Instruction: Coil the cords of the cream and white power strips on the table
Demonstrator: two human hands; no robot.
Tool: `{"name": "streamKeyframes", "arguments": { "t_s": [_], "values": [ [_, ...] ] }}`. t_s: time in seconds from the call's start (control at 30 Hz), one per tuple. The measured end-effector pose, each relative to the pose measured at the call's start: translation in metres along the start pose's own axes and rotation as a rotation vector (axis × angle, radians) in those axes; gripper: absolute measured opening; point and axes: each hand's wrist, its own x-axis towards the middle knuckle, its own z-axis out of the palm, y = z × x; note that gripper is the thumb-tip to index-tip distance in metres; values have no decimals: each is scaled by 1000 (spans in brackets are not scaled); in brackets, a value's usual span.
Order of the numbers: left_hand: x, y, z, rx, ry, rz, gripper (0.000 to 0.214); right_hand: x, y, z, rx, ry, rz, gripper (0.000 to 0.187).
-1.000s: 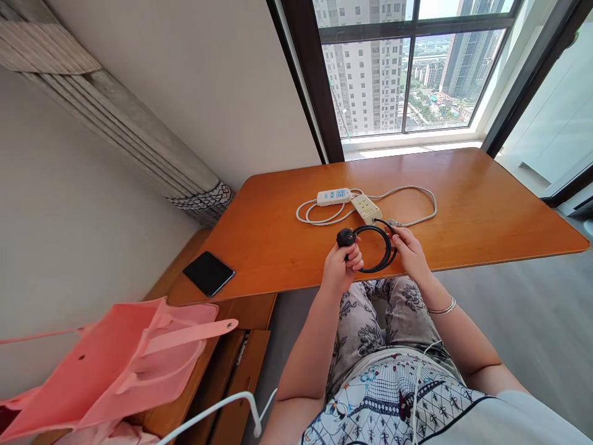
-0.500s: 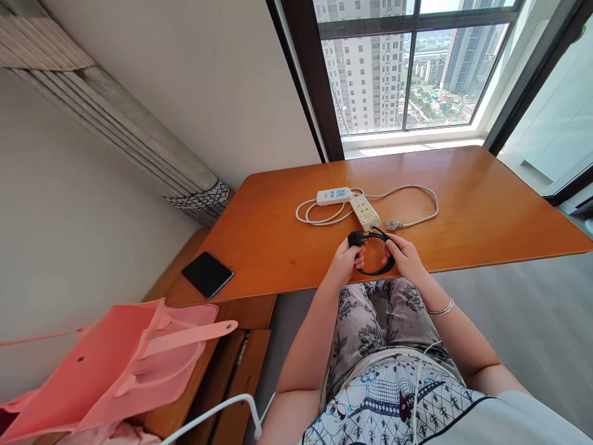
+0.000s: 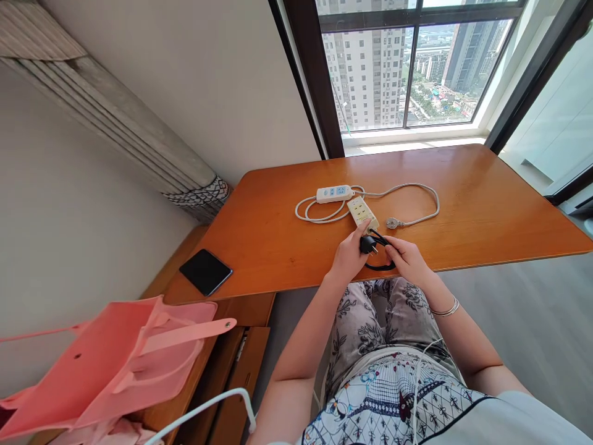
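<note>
The black plug [image 3: 367,245] sits against my left hand [image 3: 348,256], its metal prongs pointing right. My left index finger reaches forward onto the near end of a cream power strip [image 3: 360,210]; the other fingers curl at the plug, partly hidden. A coiled black cord [image 3: 380,267] runs from that strip's near end, and my right hand [image 3: 407,256] pinches the coil on its right side. Behind lies a white power strip [image 3: 334,194] with blue sockets. Its white cord [image 3: 428,188] loops across the table and ends in a grey plug [image 3: 392,223].
Both strips lie on an orange-brown wooden table [image 3: 278,235]. A dark tablet or phone [image 3: 206,272] rests near its left front edge. Lower left is a pink bag [image 3: 115,358] beside an open drawer [image 3: 241,371]. A window [image 3: 417,74] stands behind the table.
My left hand has moved slightly right and forward, its index finger now stretched onto the cream strip. The black plug has shifted right and turned; the cream strip has nudged slightly left.
</note>
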Motion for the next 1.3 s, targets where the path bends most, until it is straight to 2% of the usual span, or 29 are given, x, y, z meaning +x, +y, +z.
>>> {"name": "streamKeyframes", "arguments": {
  "t_s": [0.1, 0.17, 0.23, 0.33, 0.4, 0.53, 0.6, 0.7, 0.8, 0.9, 0.97, 1.1, 1.17, 1.3],
  "values": [
    [1, -4, -2, 51, -67, 161, 49, 0, -4, -8, -106, -27, -96, 33],
    [1, -7, -2, 176, -63, 239, 47, -1, -6, -11, -169, -37, -168, 34],
    [0, -11, -2, 353, 18, 301, 43, -1, -9, -12, -227, -46, -237, 35],
    [1, -16, 0, 526, 244, 439, 26, -2, -16, -12, -294, -64, -312, 36],
    [2, -16, 0, 499, 324, 551, 15, -2, -22, -12, -314, -72, -346, 36],
    [4, -9, -2, 217, 238, 657, 10, -1, -33, -10, -299, -83, -410, 37],
    [5, -4, -2, 64, 225, 623, 10, 0, -36, -9, -262, -82, -442, 39],
    [8, 4, 0, -204, 309, 476, 20, 2, -37, -9, -161, -16, -444, 44],
    [12, 9, 1, -598, 383, 252, 33, 6, -32, -11, -100, 121, -343, 44],
    [13, 12, 0, -923, 339, 84, 45, 13, -24, -15, -28, 149, -178, 43],
    [12, 15, -2, -1035, 275, 26, 52, 15, -19, -15, 99, 40, -22, 47],
    [10, 20, -4, -1146, 199, -65, 59, 9, -15, -7, 330, -290, 252, 57],
    [9, 22, -3, -1190, 194, -114, 59, 3, -16, -1, 344, -388, 308, 58],
    [8, 21, -1, -1259, 160, -238, 59, -5, -18, 6, 336, -500, 357, 60]
  ]
}}
